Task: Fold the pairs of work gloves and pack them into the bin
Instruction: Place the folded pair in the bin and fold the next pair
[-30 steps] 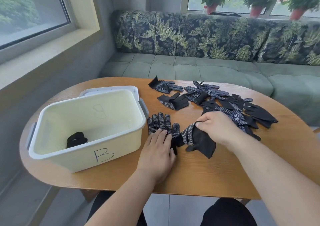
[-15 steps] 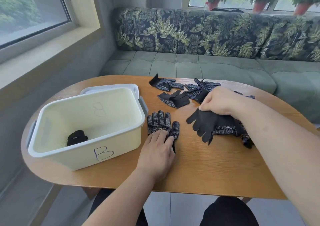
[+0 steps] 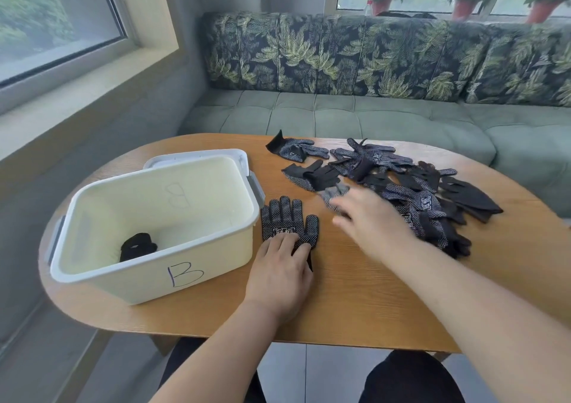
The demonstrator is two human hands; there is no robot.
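We're looking down at the wooden table [image 3: 355, 294], and right in the middle lies one black dotted glove [image 3: 289, 221], flat, fingers pointing away from us, just beside the bin's [image 3: 92, 266] near right corner. The left hand [image 3: 279, 274] rests on that glove's cuff end, fingers straight and flat on the fabric, pinning it down rather than gripping it. Over to the right, the right hand [image 3: 367, 220] is out above the near edge of the pile of gloves [image 3: 417, 198], and it's a blur. Its fingertips are by a greyish glove [image 3: 335, 195] at the pile's left edge, but we can't tell whether they are pinching it or hanging loose. The pile sprawls across the far right of the table, dotted palms and plain black backs all tangled. The bin is cream with a white rim and a handwritten B [image 3: 184, 274] on the front. Inside it, at the near left of the floor, sits one black folded bundle [image 3: 137, 246]. The bin stands on its lid [image 3: 197, 158]. Behind the table runs a green sofa [image 3: 370, 115].
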